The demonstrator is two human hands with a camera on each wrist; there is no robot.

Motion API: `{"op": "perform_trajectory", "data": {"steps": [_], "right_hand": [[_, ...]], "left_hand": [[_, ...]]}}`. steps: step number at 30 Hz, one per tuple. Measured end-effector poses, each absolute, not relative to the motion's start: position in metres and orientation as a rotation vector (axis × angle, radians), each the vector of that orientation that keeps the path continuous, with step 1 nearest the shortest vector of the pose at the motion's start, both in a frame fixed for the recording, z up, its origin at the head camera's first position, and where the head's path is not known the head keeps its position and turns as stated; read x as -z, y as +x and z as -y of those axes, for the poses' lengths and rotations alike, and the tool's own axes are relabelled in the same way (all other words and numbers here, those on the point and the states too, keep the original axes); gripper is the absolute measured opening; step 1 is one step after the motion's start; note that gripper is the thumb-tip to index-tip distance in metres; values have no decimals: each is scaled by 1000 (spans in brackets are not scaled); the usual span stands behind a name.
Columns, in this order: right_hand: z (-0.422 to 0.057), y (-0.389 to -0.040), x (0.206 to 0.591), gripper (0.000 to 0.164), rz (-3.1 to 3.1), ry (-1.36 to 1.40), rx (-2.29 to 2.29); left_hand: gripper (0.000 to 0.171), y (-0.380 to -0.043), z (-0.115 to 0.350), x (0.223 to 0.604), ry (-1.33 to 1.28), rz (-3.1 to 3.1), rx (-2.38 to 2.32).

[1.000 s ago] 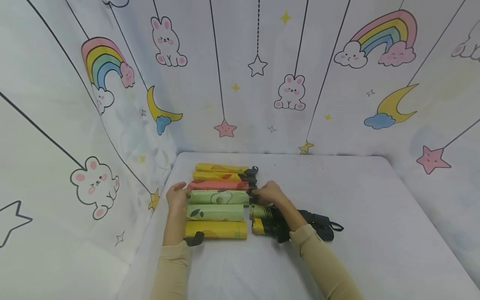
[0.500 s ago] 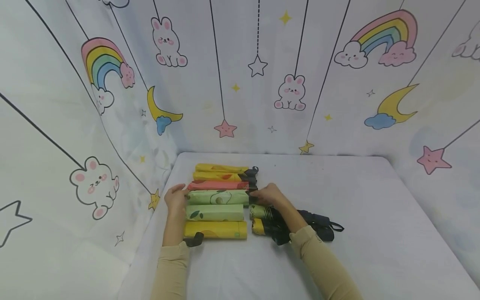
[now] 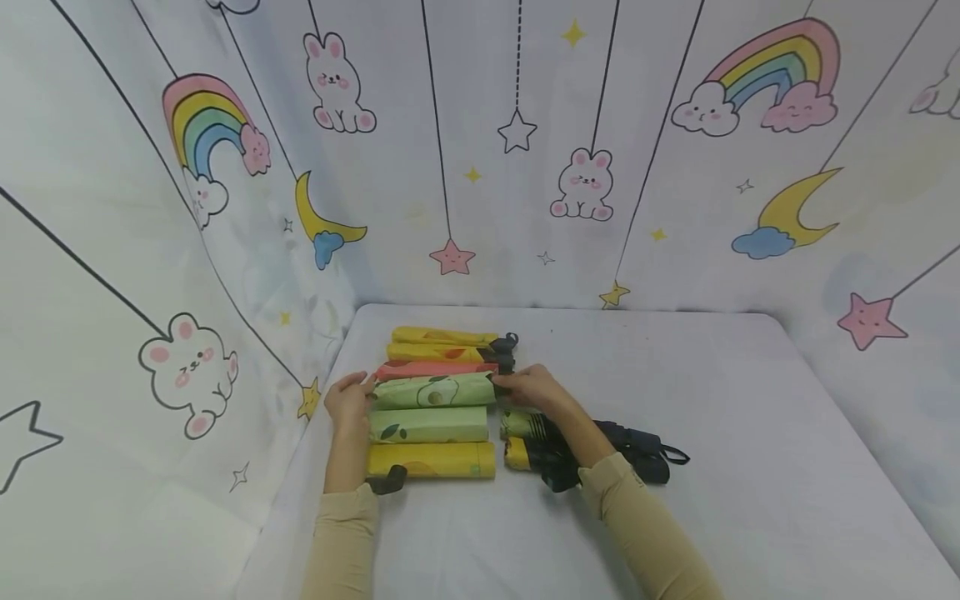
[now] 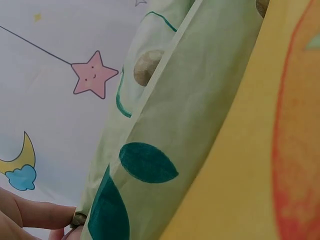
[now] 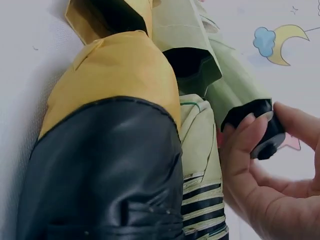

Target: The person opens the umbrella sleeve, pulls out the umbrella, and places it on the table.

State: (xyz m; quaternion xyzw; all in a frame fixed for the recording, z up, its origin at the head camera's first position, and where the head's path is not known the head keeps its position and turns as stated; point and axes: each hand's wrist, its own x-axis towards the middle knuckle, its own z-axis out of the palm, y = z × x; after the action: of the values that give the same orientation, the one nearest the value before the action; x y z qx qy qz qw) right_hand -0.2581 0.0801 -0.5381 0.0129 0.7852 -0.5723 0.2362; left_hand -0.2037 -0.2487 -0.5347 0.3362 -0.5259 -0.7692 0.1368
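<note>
A white backdrop [image 3: 645,67] printed with nursery drawings rises before me, behind the far edge of my white tabletop [image 3: 750,392]. To my left, a banded rainbow [image 3: 206,112] ends in small clouds; at upper right, a second rainbow [image 3: 798,54] arches between a white and a pink cloud. A winking bunny [image 3: 189,371] hangs from a dark drawn line at my left. A smiling pink star [image 3: 453,258] dangles straight ahead, while a yellow crescent moon [image 3: 783,208] rests against a blue cloud [image 3: 763,242] on my right.
</note>
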Motion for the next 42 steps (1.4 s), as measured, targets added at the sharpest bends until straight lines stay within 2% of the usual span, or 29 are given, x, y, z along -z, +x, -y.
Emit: {"op": "perform_trajectory", "data": {"steps": [15, 27, 34, 42], "right_hand": [[-80, -253, 530, 33, -2056, 17, 1774], [-91, -250, 525, 43, -1984, 94, 1879], [-99, -249, 520, 60, -1984, 140, 1906], [-107, -249, 519, 53, -1937, 159, 1988]], "left_hand": [[49, -204, 251, 537, 966, 1476, 2289], [44, -203, 252, 535, 948, 1476, 2305], [45, -205, 253, 537, 947, 1428, 2316], [43, -206, 254, 540, 942, 1424, 2318]]}}
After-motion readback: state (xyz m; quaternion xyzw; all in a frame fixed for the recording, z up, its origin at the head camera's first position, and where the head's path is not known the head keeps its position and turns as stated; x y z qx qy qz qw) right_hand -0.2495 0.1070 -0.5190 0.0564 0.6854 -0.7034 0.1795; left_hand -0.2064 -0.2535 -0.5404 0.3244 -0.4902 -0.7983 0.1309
